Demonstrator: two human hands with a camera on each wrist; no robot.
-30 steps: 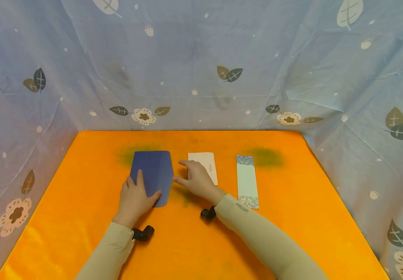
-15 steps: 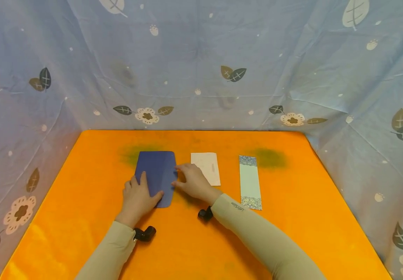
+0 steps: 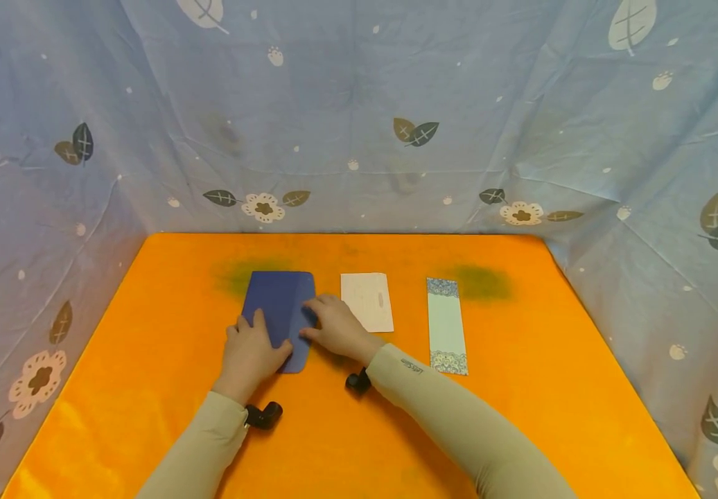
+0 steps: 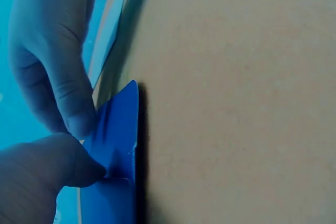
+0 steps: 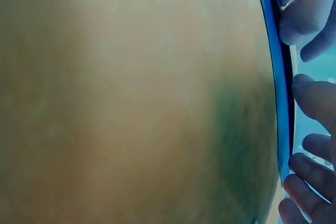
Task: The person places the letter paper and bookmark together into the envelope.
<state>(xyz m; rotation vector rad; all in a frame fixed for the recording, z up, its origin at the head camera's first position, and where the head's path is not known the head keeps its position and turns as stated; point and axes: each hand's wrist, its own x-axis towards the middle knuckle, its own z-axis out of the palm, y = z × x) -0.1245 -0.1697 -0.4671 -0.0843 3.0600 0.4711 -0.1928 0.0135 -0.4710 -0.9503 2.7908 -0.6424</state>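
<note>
A blue envelope (image 3: 272, 298) lies on the orange cloth, its flap (image 3: 303, 277) to the right and shaded lighter past a crease. My left hand (image 3: 249, 357) rests on its lower left part, fingers spread, thumb near the crease. My right hand (image 3: 337, 329) has its thumb and index finger bent at the flap's right edge, gripping it. In the left wrist view the left thumb (image 4: 79, 166) presses beside the crease, and the right hand (image 4: 58, 61) reaches down to the flap (image 4: 118, 124). The right wrist view catches only the envelope's thin blue edge (image 5: 278, 93) and fingers.
A small white paper piece (image 3: 365, 301) with a faint mark lies right of the envelope. Farther right is a pale green strip (image 3: 448, 326) with lacy patterned ends. Blue leaf-print curtains (image 3: 346, 104) enclose the table (image 3: 521, 416) at the back and sides.
My right hand has moved left from beside the envelope onto its flap, where a lighter band and crease now show. My left hand stays on the envelope. The view has shifted slightly.
</note>
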